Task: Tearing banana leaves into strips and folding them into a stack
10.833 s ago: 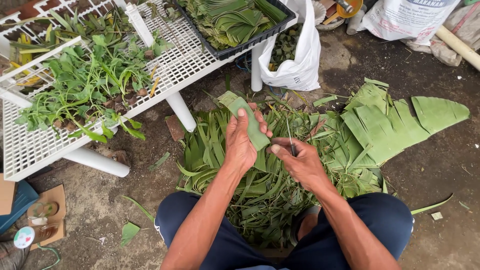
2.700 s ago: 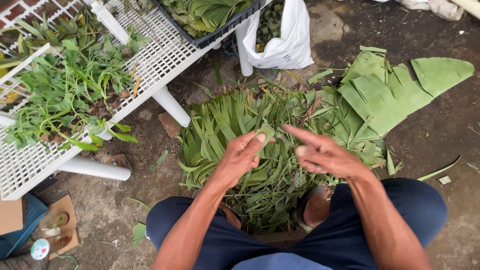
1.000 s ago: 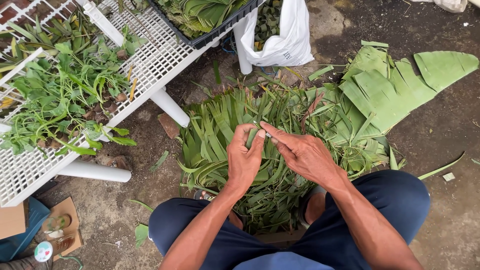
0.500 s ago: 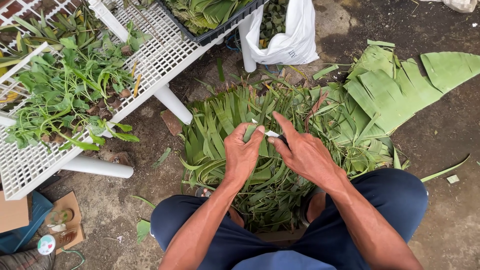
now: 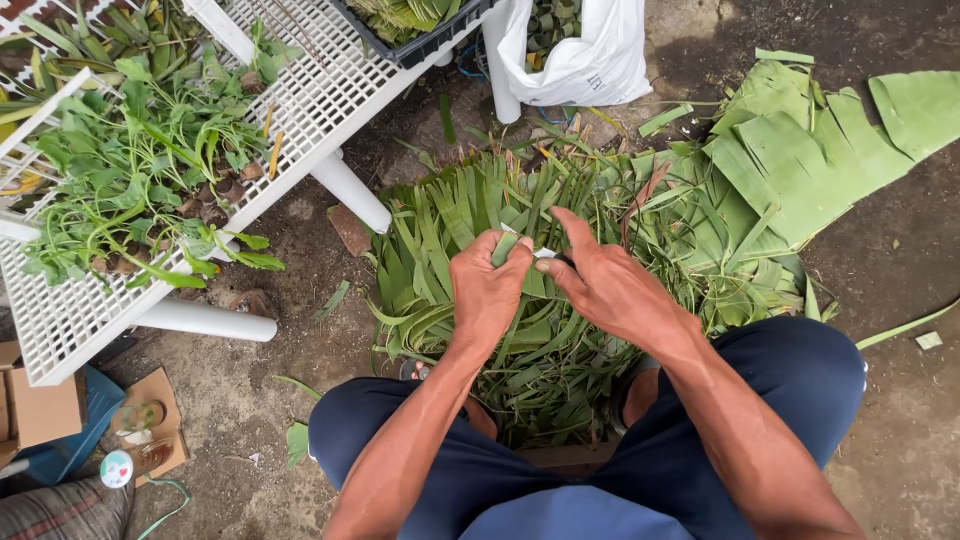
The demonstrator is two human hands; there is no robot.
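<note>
Note the left hand (image 5: 487,290) with its grip shut, thumb and fingertips pinching one narrow leaf strip (image 5: 505,250) just above the pile of cut leaf strips (image 5: 450,215) on the ground between the knees. Note the right hand (image 5: 610,290) meeting it from the other side, forefinger stretched along the top and the other fingers curled in; cannot tell whether that grip has closed on the same strip or on the small pale piece (image 5: 543,253) showing between the two hands. Judging from this, hold the strip taut but not stretched, pinching near the working end so the thin blade does not fold or split along its grain. Brace both wrists close together and over the pile, so that anything dropped lands among the other strips and not in the dirt. Work with fingertips rather than the whole palm, and steer with the extended forefinger. Lift the strip free of its neighbours to avoid dragging tangled ones up with it. Leave alone the torn banana leaf (image 5: 790,150) lying well to the right, the white bag (image 5: 585,60) beyond the pile, and the white mesh desk (image 5: 330,90) with its seedlings (image 5: 140,190) to the left
</note>
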